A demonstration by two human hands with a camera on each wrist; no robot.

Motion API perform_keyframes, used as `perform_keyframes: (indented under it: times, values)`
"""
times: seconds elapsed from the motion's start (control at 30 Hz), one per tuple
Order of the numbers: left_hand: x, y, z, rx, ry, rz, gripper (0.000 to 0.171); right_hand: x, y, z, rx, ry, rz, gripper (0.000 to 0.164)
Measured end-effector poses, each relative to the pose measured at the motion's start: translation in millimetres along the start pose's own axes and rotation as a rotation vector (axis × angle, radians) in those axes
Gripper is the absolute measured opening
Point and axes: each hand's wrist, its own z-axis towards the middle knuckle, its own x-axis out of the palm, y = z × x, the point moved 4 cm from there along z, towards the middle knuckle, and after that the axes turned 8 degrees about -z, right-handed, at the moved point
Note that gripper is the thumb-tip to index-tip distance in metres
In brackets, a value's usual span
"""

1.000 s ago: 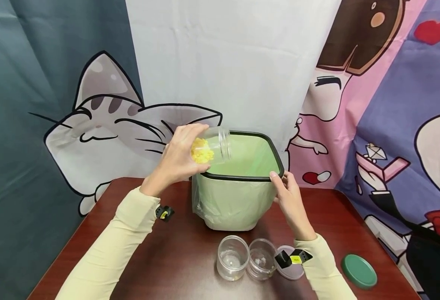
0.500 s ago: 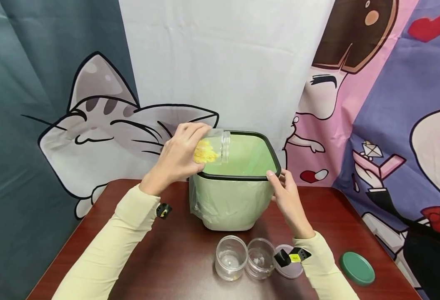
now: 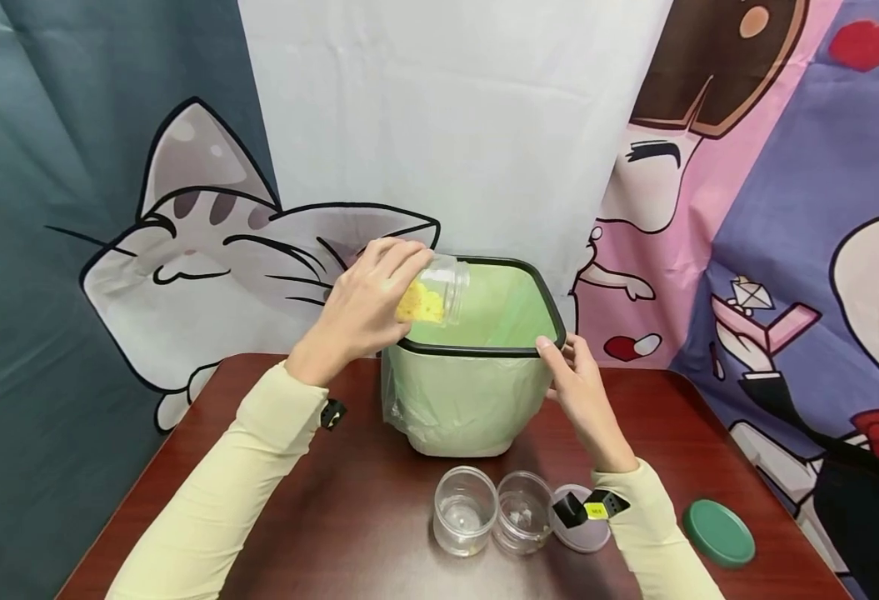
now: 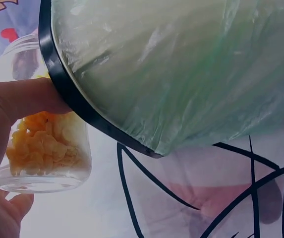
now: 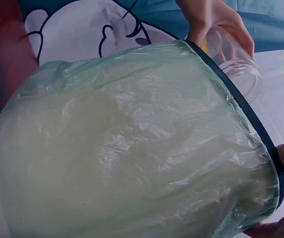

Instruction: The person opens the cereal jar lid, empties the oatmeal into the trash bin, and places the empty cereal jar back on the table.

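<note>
In the head view, my left hand point(image 3: 364, 304) grips a clear plastic jar point(image 3: 450, 275) around its body. The jar lies tilted on its side, mouth pointing right, over the left part of a pale green trash bin point(image 3: 469, 408). Yellow flake-like pieces point(image 3: 420, 304) rest inside the jar, seen closer as orange-yellow pieces point(image 4: 42, 148) in the left wrist view. My right hand point(image 3: 577, 387) holds the bin's right front corner, thumb on the black rim point(image 3: 476, 352) and fingers behind it. A thin green bag point(image 5: 132, 148) lines the bin and folds over its outside.
Two clear open jars point(image 3: 465, 512) point(image 3: 523, 512) stand side by side in front of the bin. A pale purple lid point(image 3: 585, 533) lies partly under my right wrist, and a green lid point(image 3: 719, 532) lies further right. A printed cloth point(image 3: 446, 125) hangs behind the table.
My left hand has moved the jar slightly right, further over the bin, and the yellow pieces sit nearer its mouth. The right hand keeps its hold on the rim.
</note>
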Motion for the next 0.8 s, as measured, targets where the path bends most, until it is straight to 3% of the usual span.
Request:
perform_keyframes:
  times: [0.27,0.8]
  values:
    - [1.3,0.4,0.2,0.056,0.010,0.050,0.075,-0.9,0.1,-0.6,-0.001,-0.009,-0.013,0.058]
    - [2.3,-5.3,8.6,0.217,-0.056,0.098,0.067,-1.6,2.3,-1.8,-0.011,-0.040,-0.032,0.055]
